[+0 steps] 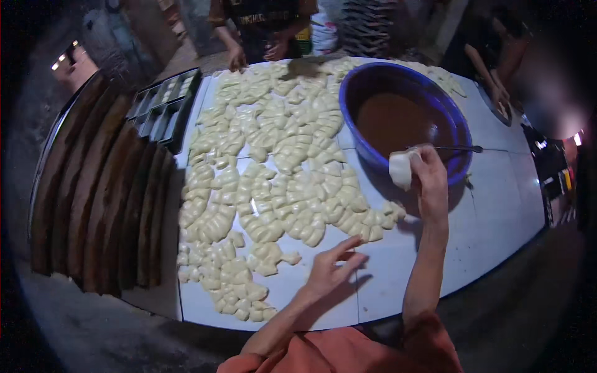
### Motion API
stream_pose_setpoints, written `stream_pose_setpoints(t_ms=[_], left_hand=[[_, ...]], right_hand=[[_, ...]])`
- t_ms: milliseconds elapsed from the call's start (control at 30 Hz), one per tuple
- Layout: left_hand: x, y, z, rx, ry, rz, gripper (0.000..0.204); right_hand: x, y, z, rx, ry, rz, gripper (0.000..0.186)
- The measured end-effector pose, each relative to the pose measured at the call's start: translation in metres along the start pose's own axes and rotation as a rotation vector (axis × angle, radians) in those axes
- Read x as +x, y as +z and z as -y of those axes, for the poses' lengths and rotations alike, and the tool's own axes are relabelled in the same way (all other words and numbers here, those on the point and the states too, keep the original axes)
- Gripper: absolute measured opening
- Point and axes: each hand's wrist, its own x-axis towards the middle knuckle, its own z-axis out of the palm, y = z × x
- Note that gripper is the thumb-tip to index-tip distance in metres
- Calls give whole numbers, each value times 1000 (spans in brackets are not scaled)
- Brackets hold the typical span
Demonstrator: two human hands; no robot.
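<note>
My right hand (pixel 429 168) pinches a pale, soft piece of dough (pixel 400 170) at the near rim of a blue plastic tub (pixel 453 135) holding brown paste or liquid (pixel 388 127). A thin dark utensil (pixel 463 148) lies across the tub, partly behind that hand. My left hand (pixel 333 270) is low at the middle, fingers apart, holding nothing, just below a wide spread of many small, glossy dough pieces (pixel 280 199) on the white table (pixel 479 224). Whether a left fingertip touches the dough's edge, I cannot tell.
Long dark brown slabs or boards (pixel 81 186) stand in rows at left. Behind them sit metal moulds (pixel 161 105), some with pale pieces. A person's hands (pixel 237 57) are at the far edge; another person (pixel 497 87) works at a dark round tray at far right. Dark stacked items (pixel 365 25) stand behind.
</note>
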Motion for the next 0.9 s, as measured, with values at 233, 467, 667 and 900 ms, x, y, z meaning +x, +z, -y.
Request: stream_pose_setpoints(t_ms=[233,467,667,900], left_hand=[[-17,-34,-4,-81,-289,-216,34],[-28,-37,-10,-21,-372,-127,36],[-25,-38,-11,66,-262,-91,36],[20,-7,-16,-403,-149,-119,42]], right_hand=[[105,-66,-65,-896,131,443,24],[112,-65,-84,-972,251,573,31],[86,-44,-31,-373,272,415,21],[0,17,-21,471,355,258,15]])
